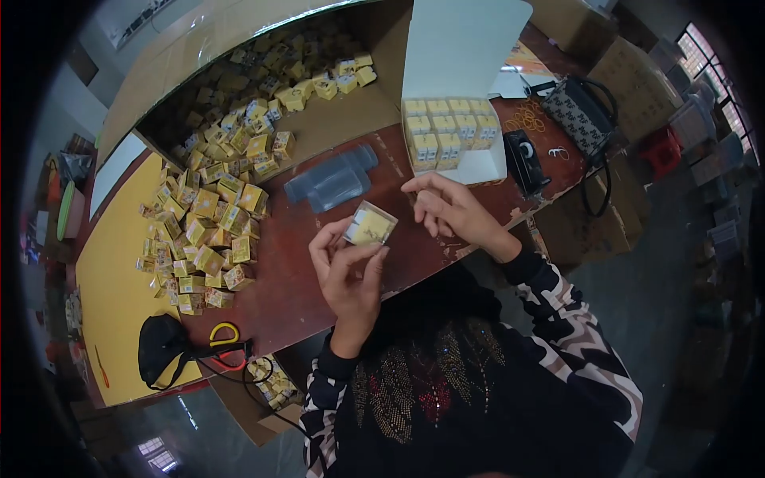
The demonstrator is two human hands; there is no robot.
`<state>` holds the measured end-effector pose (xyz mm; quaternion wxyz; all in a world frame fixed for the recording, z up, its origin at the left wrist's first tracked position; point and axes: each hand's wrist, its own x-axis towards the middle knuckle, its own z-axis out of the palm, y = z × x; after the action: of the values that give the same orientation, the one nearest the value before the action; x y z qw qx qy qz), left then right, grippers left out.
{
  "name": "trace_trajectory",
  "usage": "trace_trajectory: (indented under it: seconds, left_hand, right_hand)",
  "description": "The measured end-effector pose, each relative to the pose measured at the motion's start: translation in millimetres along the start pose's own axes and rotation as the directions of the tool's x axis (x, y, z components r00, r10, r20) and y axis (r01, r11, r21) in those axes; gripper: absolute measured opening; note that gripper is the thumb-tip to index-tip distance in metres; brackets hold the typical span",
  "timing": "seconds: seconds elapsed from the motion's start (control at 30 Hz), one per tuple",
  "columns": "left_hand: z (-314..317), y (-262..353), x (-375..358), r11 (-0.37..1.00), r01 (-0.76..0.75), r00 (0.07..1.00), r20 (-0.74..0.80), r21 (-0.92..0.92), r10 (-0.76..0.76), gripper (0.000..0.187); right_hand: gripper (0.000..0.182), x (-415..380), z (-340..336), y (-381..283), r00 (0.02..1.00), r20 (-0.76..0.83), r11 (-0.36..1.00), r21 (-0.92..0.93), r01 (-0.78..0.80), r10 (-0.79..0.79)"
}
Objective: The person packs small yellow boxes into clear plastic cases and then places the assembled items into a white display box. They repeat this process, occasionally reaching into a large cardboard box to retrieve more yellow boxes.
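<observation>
My left hand (348, 279) pinches a small clear-sided box (371, 224) with yellow inside, held up over the red-brown table. To its right, my right hand (454, 211) is raised with nothing visible in it; the index finger reaches out and the other fingers are loosely bent. Just beyond the hands lie flat clear plastic pieces (333, 179). An open white carton (482, 165) stands behind my right hand, holding rows of small yellow-and-white boxes (450, 127).
A heap of small yellow boxes (209, 215) spreads out of a large cardboard box (374, 103) at the left. Scissors (225, 338) and a black pouch (163, 350) lie near the front edge. At the right are a tape dispenser (523, 163), rubber bands (526, 117) and a handbag (580, 115).
</observation>
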<state>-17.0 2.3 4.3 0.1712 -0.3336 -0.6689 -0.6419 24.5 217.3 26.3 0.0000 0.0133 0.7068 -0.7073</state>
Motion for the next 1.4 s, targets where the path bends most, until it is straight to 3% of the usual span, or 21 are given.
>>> trace_trajectory:
  seconds: [0.03,0.07,0.13,0.2,0.3,0.4,0.47,0.5,0.53,0.57,0.6,0.67,0.73,0.77,0.87,0.9,1.0,1.07,1.23,1.33,1.4]
  left_hand:
    - [0,-4,-5,0.991,-0.055,0.998,0.013,0.126,0.054,0.023]
    - [0,-7,-6,0.990,-0.065,0.998,0.012,0.123,0.064,0.023]
    - [3,-11,-6,0.847,-0.453,0.891,0.159,0.278,0.425,0.023]
    - [5,-19,-12,0.893,-0.406,0.911,0.167,0.193,0.378,0.028]
    - [1,-21,-6,0.792,-0.528,0.846,0.276,0.308,0.457,0.039]
    - [-6,-22,1,0.799,-0.494,0.850,0.384,0.343,0.361,0.040]
    - [-10,-29,2,0.861,-0.338,0.896,0.409,0.379,0.172,0.036]
    - [-16,-34,1,0.864,-0.344,0.893,0.413,0.367,0.180,0.036]
    - [-24,-40,-3,0.888,-0.247,0.929,0.356,0.388,0.103,0.035]
    - [-31,-46,-8,0.905,-0.143,0.954,0.299,0.401,0.019,0.033]
    - [-38,-50,-10,0.913,-0.142,0.950,0.311,0.382,0.018,0.033]
    - [-53,-56,-12,0.851,0.041,0.953,0.236,0.523,-0.191,0.031]
    - [-61,-66,-16,0.853,0.087,0.944,0.230,0.515,-0.235,0.030]
    - [-62,-71,-16,0.842,0.137,0.941,0.196,0.522,-0.275,0.028]
    - [-63,-76,-12,0.833,0.158,0.925,0.217,0.531,-0.313,0.028]
    - [-62,-77,-9,0.832,0.160,0.921,0.222,0.532,-0.319,0.028]
    - [-55,-78,8,0.812,0.134,0.911,0.251,0.569,-0.326,0.029]
    - [-50,-78,29,0.791,0.021,0.933,0.273,0.612,-0.236,0.035]
    - [-36,-114,87,0.806,0.047,0.932,0.264,0.590,-0.247,0.049]
    - [-25,-154,107,0.810,0.029,0.903,0.333,0.586,-0.273,0.059]
    - [-19,-170,113,0.784,-0.004,0.878,0.377,0.621,-0.294,0.063]
  right_hand:
    - [0.049,5,3,-4,0.994,0.071,0.995,0.052,-0.086,0.082]
    - [0.051,5,13,-8,0.992,0.092,0.995,0.040,-0.093,0.089]
    - [0.061,6,26,-22,0.971,0.215,0.995,-0.020,-0.100,0.102]
    - [0.058,15,33,-15,0.972,0.202,0.991,-0.083,-0.106,0.121]
    - [0.058,31,30,-15,0.984,0.171,0.995,-0.102,-0.023,0.040]
    - [0.060,60,0,-39,0.994,-0.025,0.846,-0.526,0.080,-0.109]
    - [0.063,78,-26,-54,0.921,-0.075,0.576,-0.799,0.174,-0.382]
    - [0.059,81,-42,-67,0.892,-0.097,0.484,-0.863,0.146,-0.442]
    - [0.054,79,-59,-83,0.859,-0.113,0.387,-0.916,0.104,-0.499]
    - [0.049,77,-78,-98,0.854,-0.122,0.382,-0.919,0.094,-0.505]
    - [0.045,70,-94,-111,0.851,-0.135,0.379,-0.922,0.080,-0.508]
    - [0.050,55,-119,-118,0.847,-0.187,0.328,-0.945,-0.017,-0.497]
    - [0.053,41,-136,-113,0.875,-0.170,0.294,-0.955,-0.032,-0.454]
    - [0.051,31,-137,-110,0.903,-0.230,0.382,-0.920,-0.081,-0.363]
    - [0.050,16,-159,-72,0.964,-0.097,0.270,-0.962,-0.028,-0.248]
    - [0.049,13,-155,-64,0.971,-0.117,0.228,-0.971,-0.068,-0.209]
    - [0.049,15,-149,-39,0.961,-0.076,0.169,-0.985,-0.031,-0.264]
    - [0.051,21,-149,-24,0.959,-0.068,0.199,-0.980,-0.013,-0.275]
    - [0.055,34,-154,6,0.974,-0.041,0.325,-0.945,0.034,-0.223]
    - [0.056,37,-140,2,0.969,-0.058,0.306,-0.952,0.018,-0.239]
    - [0.057,37,-133,-1,0.975,-0.026,0.190,-0.982,0.017,-0.223]
